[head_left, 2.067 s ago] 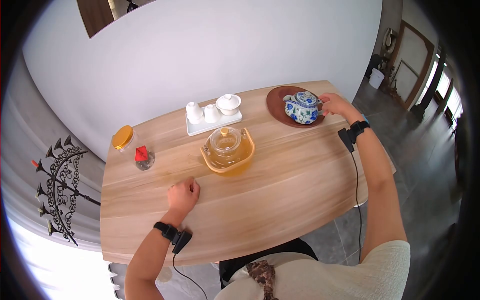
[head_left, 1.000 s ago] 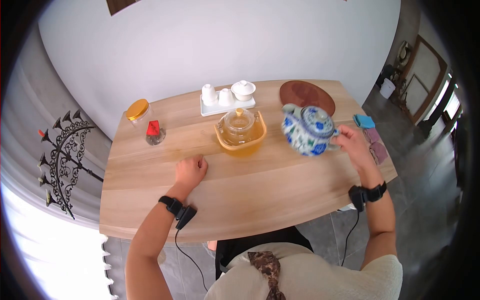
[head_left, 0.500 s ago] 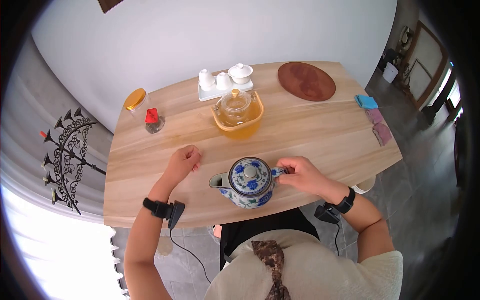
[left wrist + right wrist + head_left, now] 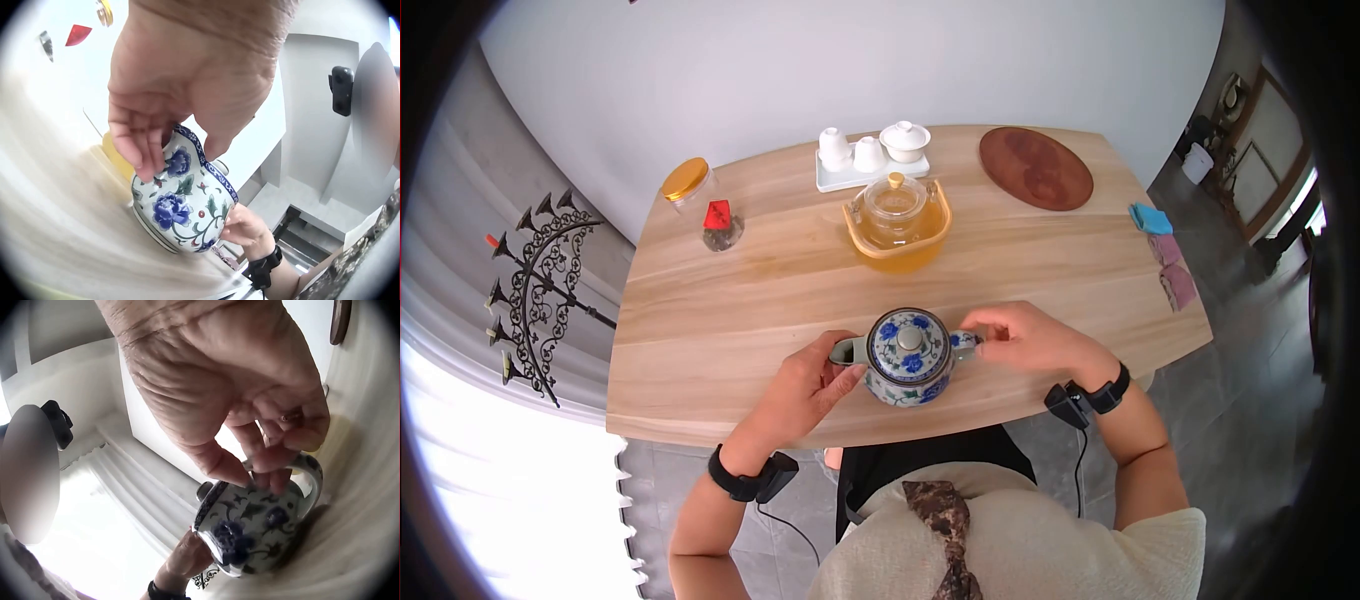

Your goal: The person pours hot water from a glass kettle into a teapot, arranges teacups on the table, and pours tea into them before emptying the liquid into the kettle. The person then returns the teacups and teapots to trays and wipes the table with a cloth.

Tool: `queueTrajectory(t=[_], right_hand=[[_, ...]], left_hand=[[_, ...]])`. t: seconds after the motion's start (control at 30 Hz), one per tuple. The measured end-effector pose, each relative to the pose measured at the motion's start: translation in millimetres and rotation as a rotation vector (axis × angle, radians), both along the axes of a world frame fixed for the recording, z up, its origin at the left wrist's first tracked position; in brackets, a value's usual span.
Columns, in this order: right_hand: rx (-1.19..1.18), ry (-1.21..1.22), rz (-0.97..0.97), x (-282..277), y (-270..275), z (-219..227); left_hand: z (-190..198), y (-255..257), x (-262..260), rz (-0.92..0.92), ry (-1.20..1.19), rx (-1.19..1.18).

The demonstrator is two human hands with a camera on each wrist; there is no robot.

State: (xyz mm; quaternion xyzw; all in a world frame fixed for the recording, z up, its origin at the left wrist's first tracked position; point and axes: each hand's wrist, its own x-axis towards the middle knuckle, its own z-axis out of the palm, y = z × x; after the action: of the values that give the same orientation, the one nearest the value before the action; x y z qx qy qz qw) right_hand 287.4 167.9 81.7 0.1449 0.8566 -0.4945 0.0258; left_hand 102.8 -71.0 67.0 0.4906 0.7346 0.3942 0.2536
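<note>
A blue-and-white porcelain teapot (image 4: 908, 350) with its lid on stands upright near the table's front edge, spout to the left and handle to the right. My left hand (image 4: 808, 385) holds it at the spout, thumb on the near side and fingers round the far side, as the left wrist view also shows. At the teapot's handle (image 4: 310, 480) is my right hand (image 4: 1035, 338). Its fingers are loosely bent and partly blurred, the tips overlapping the top of the handle in the right wrist view without closing round it.
Behind stands a glass teapot (image 4: 900, 255) of amber liquid. Further back are a white tray (image 4: 840, 180) with white cups and a lidded bowl, and a brown round mat (image 4: 1037, 168). Jars (image 4: 688, 180) stand left, folded cloths (image 4: 1152, 218) right, a black candelabra (image 4: 540, 290) beyond the table.
My right hand has brought the porcelain teapot from the brown mat to the table's front and loosened at its handle. My left hand has moved from resting on the table to the spout.
</note>
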Motion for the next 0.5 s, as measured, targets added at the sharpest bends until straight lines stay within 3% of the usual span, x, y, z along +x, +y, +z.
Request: queueTrajectory(t=[0.07, 0.17, 0.23, 0.5], right_hand=[[0.018, -0.024, 0.006, -6.1, 10.2, 6.6], [0.110, 0.207, -0.114, -22.0, 24.5, 7.6], [0.314, 0.461, -0.097, -40.3, 28.8, 2.7], [0.863, 0.569, -0.040, -91.2, 37.0, -29.3]], left_hand=[[-0.4, 2.7, -4.8, 0.007, 0.028, 0.038], [2.3, 8.2, -15.6, 0.036, 0.024, 0.072], [3.9, 14.0, -23.2, 0.062, 0.001, 0.070], [5.8, 21.7, -41.6, 0.065, 0.031, 0.037]])
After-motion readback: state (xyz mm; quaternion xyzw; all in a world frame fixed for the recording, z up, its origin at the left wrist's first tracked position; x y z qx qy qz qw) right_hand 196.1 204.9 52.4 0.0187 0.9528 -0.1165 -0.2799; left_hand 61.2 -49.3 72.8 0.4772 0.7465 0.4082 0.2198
